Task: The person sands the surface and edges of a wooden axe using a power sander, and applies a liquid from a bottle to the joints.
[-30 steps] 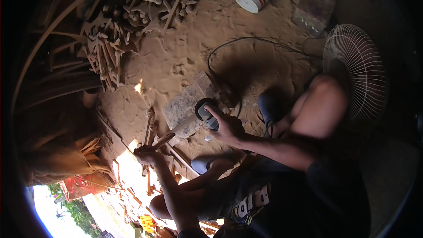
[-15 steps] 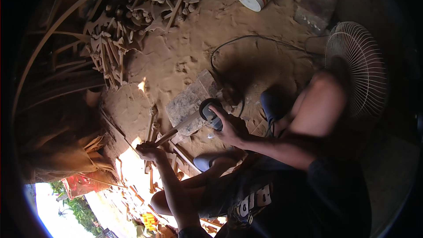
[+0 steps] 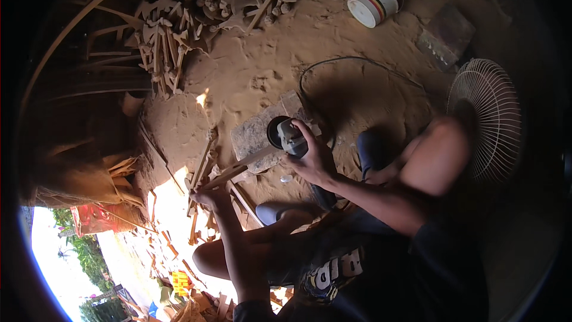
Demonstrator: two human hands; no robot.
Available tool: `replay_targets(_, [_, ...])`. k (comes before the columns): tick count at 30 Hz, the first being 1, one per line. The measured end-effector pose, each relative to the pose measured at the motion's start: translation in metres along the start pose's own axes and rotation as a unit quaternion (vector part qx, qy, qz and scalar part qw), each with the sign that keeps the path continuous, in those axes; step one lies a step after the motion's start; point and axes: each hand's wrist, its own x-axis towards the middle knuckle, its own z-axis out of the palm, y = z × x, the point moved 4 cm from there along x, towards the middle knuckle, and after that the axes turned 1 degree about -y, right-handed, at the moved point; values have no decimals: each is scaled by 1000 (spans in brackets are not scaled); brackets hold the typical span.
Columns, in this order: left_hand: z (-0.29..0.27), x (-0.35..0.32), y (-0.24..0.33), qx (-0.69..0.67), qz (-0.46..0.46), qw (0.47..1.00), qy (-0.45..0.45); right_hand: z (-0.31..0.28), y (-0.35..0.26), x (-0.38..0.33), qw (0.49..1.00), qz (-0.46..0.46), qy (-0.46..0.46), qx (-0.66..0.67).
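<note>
1. Slender pale wooden stick (image 3: 238,168), long and thin: lies with its long axis running from lower left to upper right, near end gripped by the left hand (image 3: 208,195), far end reaching to the round disc of the grinder.
2. Grey handheld electric angle grinder (image 3: 290,137), dark disc facing left: held in the right hand (image 3: 314,158), resting over the flat grey stone slab (image 3: 253,137) on the sandy ground. Black power cord (image 3: 351,62) loops away behind it.
3. Left hand: fingers wrapped closed about the stick's lower end; nearer of the two hands to the stick's body.
4. Right hand: fingers curled tight round the grinder's housing, just right of the stick's tip.
5. Relation: stick tip meets or sits just beside the disc edge; actual contact cannot be told.
6. Surroundings: heap of carved wooden pieces (image 3: 196,18) upper left; white cylindrical tub with striped band (image 3: 372,5) well apart at top; white wire fan guard (image 3: 491,116) at right; scattered wood offcuts (image 3: 196,226) by the knee.
</note>
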Motion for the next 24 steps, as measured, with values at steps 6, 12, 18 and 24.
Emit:
replay_targets(6, [-39,-88,-164,-377,-356,845,130,-46,-51,54,977,-46,148,145])
replay_targets(12, [46,-161,-189,-221,-337,915,-18,-105,-87,69,955,-34,202,213])
replay_targets(18, [33,-127,-180,-30,-222,972,-77,-118,-124,67,951,-33,201,233])
replay_targets(24, [58,-137,-111,-72,-75,988,-114,-121,-119,71,958,-47,189,209])
